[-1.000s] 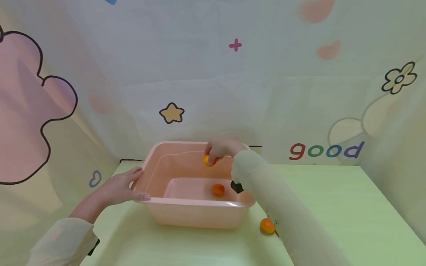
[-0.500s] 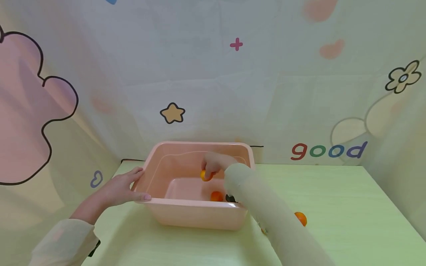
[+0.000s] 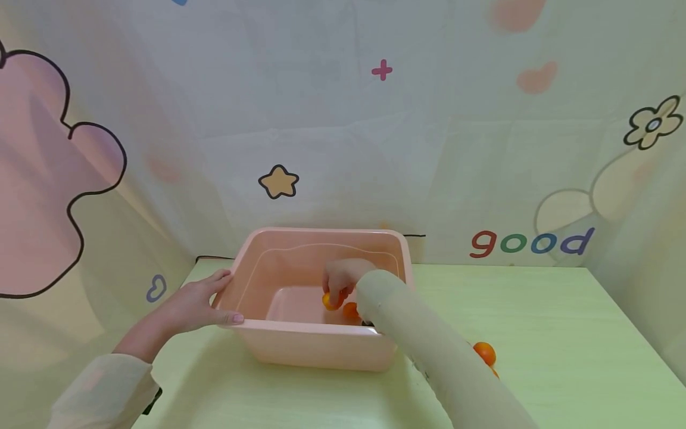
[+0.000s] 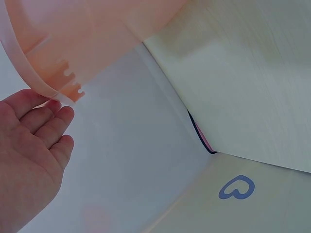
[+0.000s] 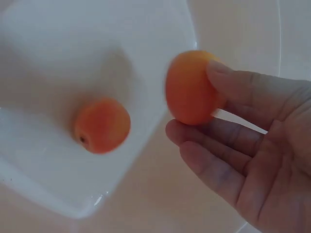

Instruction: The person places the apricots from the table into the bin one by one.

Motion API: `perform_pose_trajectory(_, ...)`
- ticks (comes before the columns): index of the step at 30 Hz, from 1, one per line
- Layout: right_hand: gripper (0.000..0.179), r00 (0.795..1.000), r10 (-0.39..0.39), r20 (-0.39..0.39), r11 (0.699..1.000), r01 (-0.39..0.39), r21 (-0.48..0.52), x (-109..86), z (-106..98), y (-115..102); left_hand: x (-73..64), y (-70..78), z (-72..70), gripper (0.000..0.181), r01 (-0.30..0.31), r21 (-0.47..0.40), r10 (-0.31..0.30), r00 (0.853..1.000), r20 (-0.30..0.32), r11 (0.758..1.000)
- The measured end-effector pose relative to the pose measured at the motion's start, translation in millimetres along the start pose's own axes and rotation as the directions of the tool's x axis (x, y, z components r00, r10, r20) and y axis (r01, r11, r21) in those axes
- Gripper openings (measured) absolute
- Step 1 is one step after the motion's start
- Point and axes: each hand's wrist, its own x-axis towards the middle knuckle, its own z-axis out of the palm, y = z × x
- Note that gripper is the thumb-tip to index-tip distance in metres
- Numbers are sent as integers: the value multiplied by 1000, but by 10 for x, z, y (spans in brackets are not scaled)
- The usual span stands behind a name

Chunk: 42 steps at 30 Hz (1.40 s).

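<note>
Pink basin (image 3: 321, 348): left hand (image 3: 193, 304) grips, right hand (image 3: 344, 277) pinches fruit (image 5: 189, 90).
Sleeve (image 3: 429, 339) obscures counter fruit (image 3: 495, 373); right wrist view alone shows spot (image 5: 82, 140) on loose fruit (image 5: 104, 124).

Pink all over the basin (image 3: 316, 347), low centre of the head view! In the right wrist view, the upper fruit (image 5: 188, 92) blushes orange into yellow, while the lower-left fruit (image 5: 104, 124) glows red-orange with one dark spot. Pale green on the tabletop (image 3: 568, 322), lower right; off-white on the sleeves (image 3: 445, 357). And behind, the pale curtain (image 3: 343, 125) flaunts a black-outlined pink cloud (image 3: 37, 173), far left, a black-edged tan star (image 3: 278, 182), left of centre, and multicoloured "good" lettering (image 3: 533, 243), right.
</note>
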Motion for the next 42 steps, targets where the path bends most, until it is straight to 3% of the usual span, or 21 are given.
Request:
perform_pose_trajectory(2, 24, 999, -33, 18, 994, 35, -106, 61, -11, 4, 4, 9, -1, 101, -3, -1, 3, 1000, -1, 1000)
perform_pose_trajectory(5, 24, 999, -44, 20, 990, 47, -134, 56, -24, 16, 7, 18, -1, 101, -10, 8, 10, 1000, -2, 1000)
perform_pose_trajectory(6, 24, 998, -55, 20, 989, 57, -134, 34, -29, 22, 7, 20, -1, 101, -12, 11, 12, 1000, -3, 1000)
perform_pose_trajectory(8, 26, 999, -33, 9, 999, 33, -32, -36, -49, 28, 6, 21, 0, 101, -15, 20, 15, 1000, -5, 1000)
perform_pose_trajectory(11, 22, 997, -67, 40, 995, 70, -70, -63, -120, -39, 1, 17, 2, 102, -8, 29, 8, 1000, -9, 1000)
perform_pose_trajectory(15, 20, 983, -150, 104, 944, 174, -280, -84, -293, -190, 2, 8, 14, 103, 6, 25, -6, 1000, -6, 1000)
perform_pose_trajectory(18, 23, 976, -185, 117, 921, 214, -326, -196, -429, -234, 6, 6, 19, 102, 6, 15, -6, 1000, 1, 1000)
perform_pose_trajectory(24, 27, 965, -257, 61, 867, 258, -427, -402, -662, -174, 1, 19, 10, 100, -19, 23, 19, 1000, 1, 1000)
perform_pose_trajectory(32, 34, 939, -335, 77, 847, 335, -412, -582, -926, 79, -14, 23, -6, 100, -30, 57, 30, 1000, -3, 998)
perform_pose_trajectory(37, 34, 933, -353, 72, 858, 353, -373, -703, -1091, 343, -10, 18, -5, 99, -33, 54, 33, 999, -3, 998)
perform_pose_trajectory(42, 34, 921, -390, 18, 881, 378, -285, -815, -1208, 653, -14, 47, -2, 99, -33, 47, 34, 999, -3, 998)
